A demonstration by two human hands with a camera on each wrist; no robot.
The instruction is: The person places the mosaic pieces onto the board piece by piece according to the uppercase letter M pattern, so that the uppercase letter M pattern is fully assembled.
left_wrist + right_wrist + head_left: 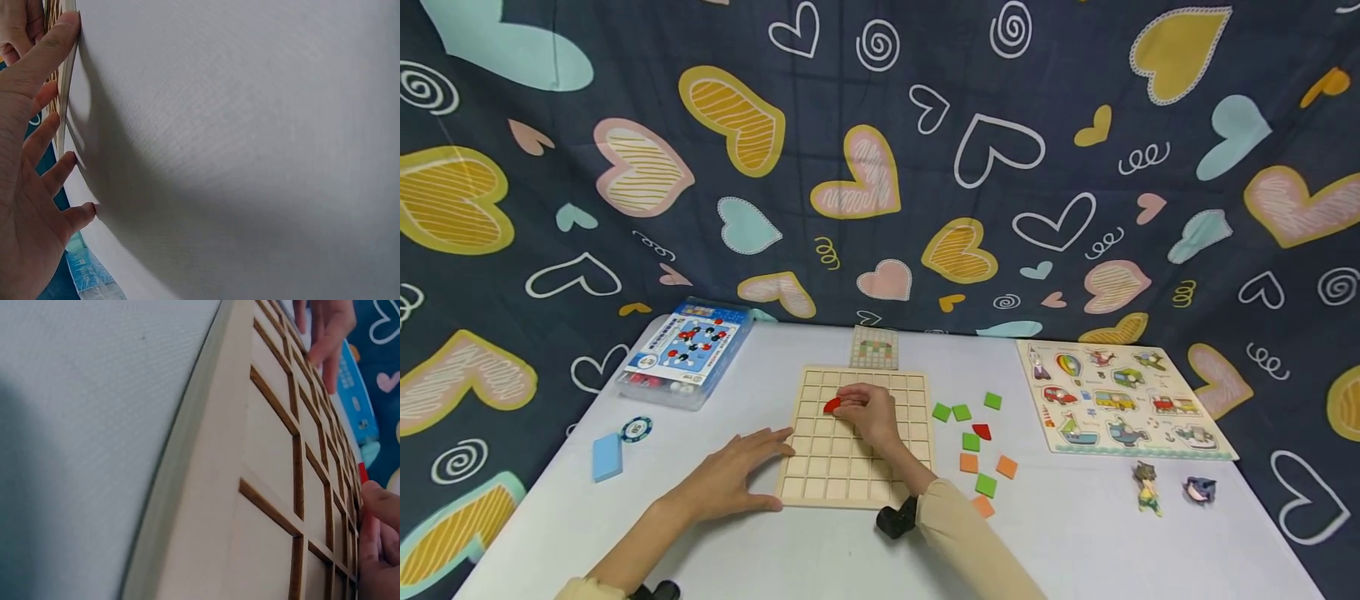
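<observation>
A light wooden grid board [838,490] with square recesses lies in the middle of the table. Over its upper part, my right hand [871,417] pinches a red quarter-round tile [832,406] between thumb and fingers. The same red tile [363,473] shows at the fingertips in the right wrist view, close over the board. My left hand [730,477] spreads its fingers along the board's left edge, thumb near the front corner. In the left wrist view, the fingertips [69,22] rest at the board's side. A pattern card [874,347] with a small printed grid lies behind the board.
Right of the board lie several green square tiles [971,442], orange tiles [1007,467] and another red tile [982,432]. A vehicle puzzle board [1120,404] and two small figures [1147,487] are farther right. At left are a plastic box [688,354], a poker chip [636,429] and a blue block [607,457].
</observation>
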